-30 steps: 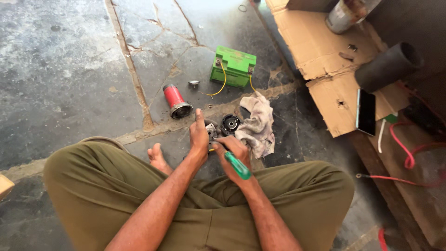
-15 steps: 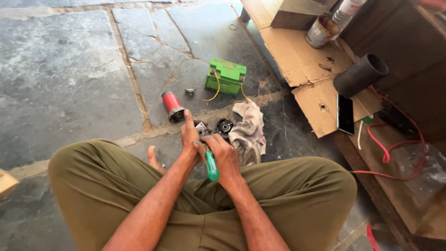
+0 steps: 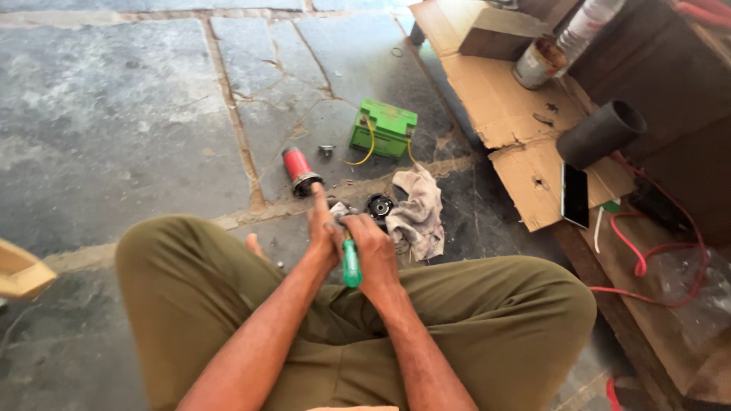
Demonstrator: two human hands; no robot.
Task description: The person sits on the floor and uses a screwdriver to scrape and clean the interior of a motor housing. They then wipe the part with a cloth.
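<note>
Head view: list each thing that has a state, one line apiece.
right hand: closed round the green-handled screwdriver
left hand: on a small metal part, forefinger out
red cylinder: lying on its side
green box: upright, yellow wires attached
rag: crumpled
phone: screen dark

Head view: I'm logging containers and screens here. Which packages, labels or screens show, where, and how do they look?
Phone: on cardboard at right, flat dark rectangle, screen off.
Tin can: upper right on cardboard, round, with a brown and white label.
Plastic bottle: behind the can, clear, pale label.
Cardboard box: top, brown, rectangular.
</note>
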